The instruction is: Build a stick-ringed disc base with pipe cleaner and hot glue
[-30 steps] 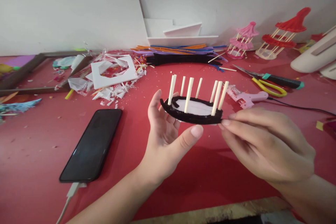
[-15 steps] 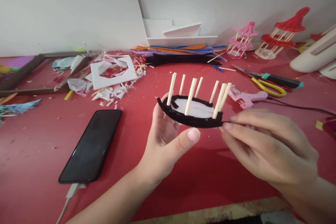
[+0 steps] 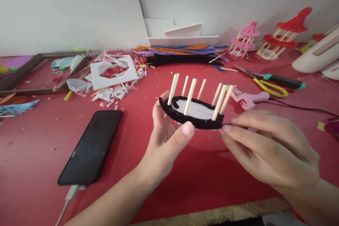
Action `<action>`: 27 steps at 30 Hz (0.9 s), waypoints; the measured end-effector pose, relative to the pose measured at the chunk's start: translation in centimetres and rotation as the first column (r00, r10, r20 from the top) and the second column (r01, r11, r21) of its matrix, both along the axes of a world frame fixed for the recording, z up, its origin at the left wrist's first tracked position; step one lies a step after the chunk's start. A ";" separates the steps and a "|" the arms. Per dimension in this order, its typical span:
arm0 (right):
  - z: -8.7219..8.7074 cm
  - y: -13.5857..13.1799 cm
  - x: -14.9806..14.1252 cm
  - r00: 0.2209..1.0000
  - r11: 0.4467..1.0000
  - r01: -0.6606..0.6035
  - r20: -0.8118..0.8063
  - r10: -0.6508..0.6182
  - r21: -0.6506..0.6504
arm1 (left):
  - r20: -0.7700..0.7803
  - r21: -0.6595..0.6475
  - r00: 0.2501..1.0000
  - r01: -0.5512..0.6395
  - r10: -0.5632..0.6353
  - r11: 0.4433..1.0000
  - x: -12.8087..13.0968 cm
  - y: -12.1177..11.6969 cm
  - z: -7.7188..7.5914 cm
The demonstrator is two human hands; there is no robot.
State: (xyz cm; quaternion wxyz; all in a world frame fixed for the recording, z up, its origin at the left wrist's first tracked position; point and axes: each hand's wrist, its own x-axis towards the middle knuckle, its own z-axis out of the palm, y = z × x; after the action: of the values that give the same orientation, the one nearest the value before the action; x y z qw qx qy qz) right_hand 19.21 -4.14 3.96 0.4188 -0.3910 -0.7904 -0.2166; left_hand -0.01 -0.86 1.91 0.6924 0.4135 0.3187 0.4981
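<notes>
A white base (image 3: 198,108) is held above the table, with several upright wooden sticks (image 3: 190,97) standing around its edge. Black pipe cleaner (image 3: 203,123) runs along the rim, and one end sticks out at the left. My left hand (image 3: 164,137) grips the base from the left; its thumb is at the front rim and its other fingers go behind and under, partly hidden. At the right edge, my right hand (image 3: 270,144) pinches a thin black end of the pipe cleaner between thumb and fingers.
A phone (image 3: 91,148) on a cable lies left. A pink glue gun (image 3: 249,99), yellow-handled scissors (image 3: 272,90) and a cutter lie right. Behind are pipe cleaners (image 3: 182,58), foam scraps (image 3: 119,93), a cut-out white board (image 3: 96,77), and pink (image 3: 242,44) and red (image 3: 280,40) stick models.
The base has dipped slightly and tilted a little in my hands. My left thumb has moved left and up onto its front rim. My right hand keeps its pinch at the right edge.
</notes>
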 end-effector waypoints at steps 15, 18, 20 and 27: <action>0.1 0.0 0.2 1.000 1.000 -0.005 0.002 0.005 -0.004 | 0.014 -0.077 1.000 0.005 -0.004 0.997 0.1 0.0 0.2; 0.0 0.0 0.2 1.000 1.000 0.004 -0.002 -0.004 -0.002 | 0.025 -0.073 1.000 0.010 -0.009 0.997 0.1 0.0 0.3; 0.0 0.0 0.2 1.000 1.000 0.008 -0.007 -0.008 -0.012 | 0.026 -0.072 1.000 0.018 -0.016 0.997 0.1 0.0 0.2; -0.1 -0.1 0.4 0.999 1.000 0.030 -0.011 -0.030 -0.009 | 0.044 -0.079 0.999 0.025 -0.021 0.997 -0.1 -0.1 0.2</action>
State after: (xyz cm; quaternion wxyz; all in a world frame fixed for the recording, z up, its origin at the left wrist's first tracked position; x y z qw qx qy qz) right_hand 19.56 -4.20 3.90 0.4182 -0.4060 -0.7830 -0.2173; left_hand -0.06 -0.93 2.07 0.7207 0.3785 0.3184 0.4857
